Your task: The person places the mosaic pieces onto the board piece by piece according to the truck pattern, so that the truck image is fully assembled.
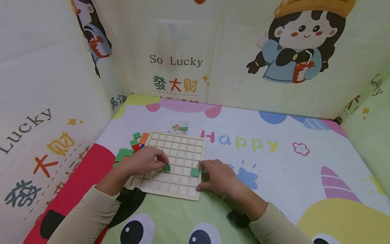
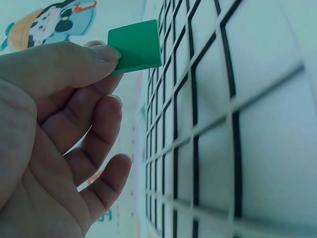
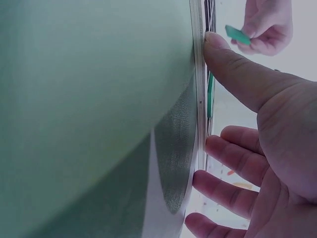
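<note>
In the head view my left hand (image 1: 150, 158) pinches a green square tile (image 1: 166, 167) between thumb and index finger, over the middle of a wooden grid board (image 1: 170, 195). The left wrist view shows the tile (image 2: 136, 47) held by one edge, the other fingers loosely bent. My right hand (image 1: 220, 178) lies at the board's right edge, its thumb and fingertips touching the rim. Seen from the right wrist, the thumb (image 3: 233, 64) presses the board's edge and the fingers spread along it. Another green tile (image 1: 195, 172) sits in a cell of the board's right column.
Left of the board lie loose green tiles (image 1: 123, 153), orange tiles (image 1: 144, 138) and a few red and blue pieces. A small picture card (image 1: 179, 127) with a grid pattern lies behind the board. A patterned cloth (image 1: 243, 128) covers the table, with printed sheets (image 1: 176, 40) around it.
</note>
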A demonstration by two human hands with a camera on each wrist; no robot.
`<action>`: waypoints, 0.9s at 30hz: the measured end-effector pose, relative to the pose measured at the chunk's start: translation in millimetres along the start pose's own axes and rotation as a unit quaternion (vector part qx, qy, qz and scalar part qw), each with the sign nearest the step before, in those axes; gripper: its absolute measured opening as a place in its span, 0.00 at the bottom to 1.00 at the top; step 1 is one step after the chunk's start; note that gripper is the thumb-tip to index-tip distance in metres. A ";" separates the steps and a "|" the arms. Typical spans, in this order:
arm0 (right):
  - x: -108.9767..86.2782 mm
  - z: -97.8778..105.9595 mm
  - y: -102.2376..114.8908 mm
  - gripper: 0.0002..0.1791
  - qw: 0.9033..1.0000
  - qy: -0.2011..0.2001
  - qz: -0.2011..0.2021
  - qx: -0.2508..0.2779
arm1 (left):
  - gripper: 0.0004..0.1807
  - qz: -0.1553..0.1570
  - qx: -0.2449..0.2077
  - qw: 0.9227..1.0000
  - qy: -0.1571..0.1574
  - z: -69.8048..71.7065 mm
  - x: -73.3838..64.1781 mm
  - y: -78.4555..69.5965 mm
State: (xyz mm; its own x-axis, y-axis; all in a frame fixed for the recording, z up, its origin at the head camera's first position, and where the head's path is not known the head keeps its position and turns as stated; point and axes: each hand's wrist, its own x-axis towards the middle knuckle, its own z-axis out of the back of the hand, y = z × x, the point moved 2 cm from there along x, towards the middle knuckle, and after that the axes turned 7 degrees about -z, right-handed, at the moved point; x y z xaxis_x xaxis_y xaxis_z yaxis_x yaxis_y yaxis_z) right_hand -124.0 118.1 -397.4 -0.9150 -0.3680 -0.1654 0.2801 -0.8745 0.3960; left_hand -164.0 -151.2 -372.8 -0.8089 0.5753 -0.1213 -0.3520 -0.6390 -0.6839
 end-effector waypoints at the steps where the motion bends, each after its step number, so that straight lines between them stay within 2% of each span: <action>1: 0.2 0.0 0.1 0.44 1.000 0.000 0.000 -0.001 | 0.04 -0.005 0.003 1.000 0.001 -2.0 3.1 -1.2; 11: 1.2 0.8 0.5 0.45 1.000 0.004 -0.009 -0.003 | 0.05 -0.028 -0.009 0.999 0.025 -21.8 27.5 -8.4; 17: 1.0 1.0 0.7 0.45 1.000 0.006 -0.009 -0.002 | 0.05 -0.034 -0.023 0.999 0.028 -32.9 36.7 -9.7; 21: 1.0 1.3 0.7 0.45 1.000 0.004 -0.009 -0.002 | 0.05 -0.025 -0.032 0.999 0.024 -36.8 38.7 -12.1; 27: 0.7 1.4 0.6 0.45 1.000 0.002 -0.007 0.002 | 0.07 -0.001 -0.024 0.999 0.022 -40.5 37.6 -13.3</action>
State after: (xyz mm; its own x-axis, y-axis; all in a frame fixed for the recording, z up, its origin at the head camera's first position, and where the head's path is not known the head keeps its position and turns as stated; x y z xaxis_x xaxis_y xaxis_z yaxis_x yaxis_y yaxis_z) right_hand -124.9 117.8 -396.0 -0.9177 -0.3567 -0.1750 0.2660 -0.8788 0.3963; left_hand -170.7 -100.3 -397.4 -0.7866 0.5990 -0.1497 -0.3300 -0.6129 -0.7179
